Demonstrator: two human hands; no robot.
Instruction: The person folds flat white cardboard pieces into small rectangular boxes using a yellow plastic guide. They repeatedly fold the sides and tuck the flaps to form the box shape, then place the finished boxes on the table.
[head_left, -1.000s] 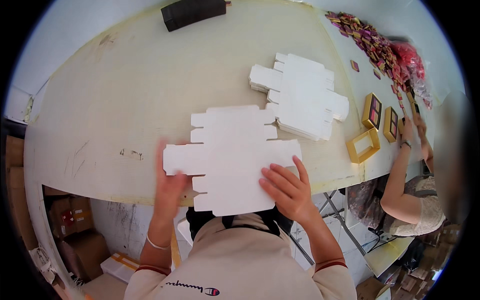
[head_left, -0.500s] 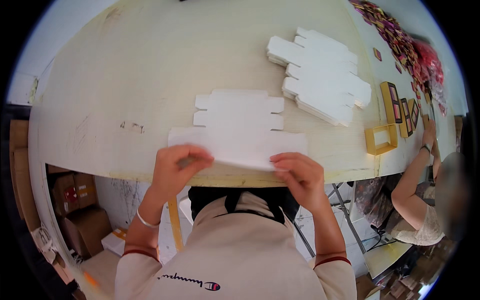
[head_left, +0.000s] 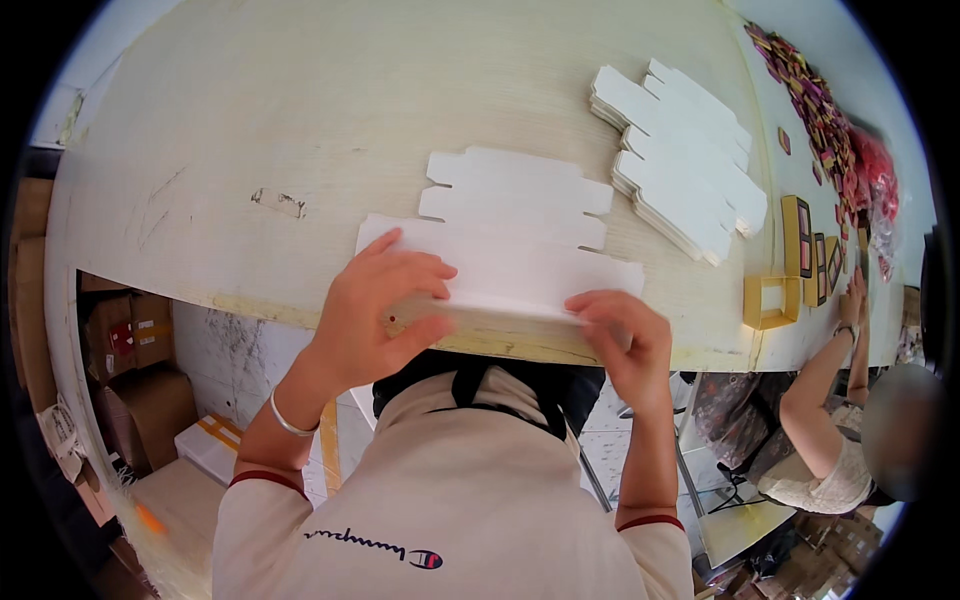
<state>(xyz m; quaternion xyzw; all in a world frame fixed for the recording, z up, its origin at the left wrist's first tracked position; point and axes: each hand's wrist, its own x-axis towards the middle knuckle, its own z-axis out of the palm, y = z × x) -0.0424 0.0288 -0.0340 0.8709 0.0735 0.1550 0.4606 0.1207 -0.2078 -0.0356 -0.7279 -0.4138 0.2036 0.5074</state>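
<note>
A flat white cardboard box blank [head_left: 510,230] with notched flaps lies near the table's front edge, tilted a little. My left hand [head_left: 385,310] is at its left part, fingers spread, index fingertip on the side flap and thumb pointing inward below. At the right end of the near edge, my right hand [head_left: 632,350] has its fingers curled in a pinch on the blank; it is slightly blurred. The near edge of the blank looks bent up between my hands. A stack of similar white blanks [head_left: 690,160] lies beyond, to the right.
On the right stand a yellow open box [head_left: 771,303] and several boxes with dark-framed inserts [head_left: 797,236]. Behind them are a heap of small coloured pieces [head_left: 815,100] and red plastic wrap [head_left: 876,170]. A co-worker [head_left: 825,430] sits at the right. Cartons [head_left: 150,400] fill the lower left.
My left hand has gone from a pinch at the near edge to spread fingers on the blank. The right hand stays at the near edge. The blank has turned slightly, and the view has shifted.
</note>
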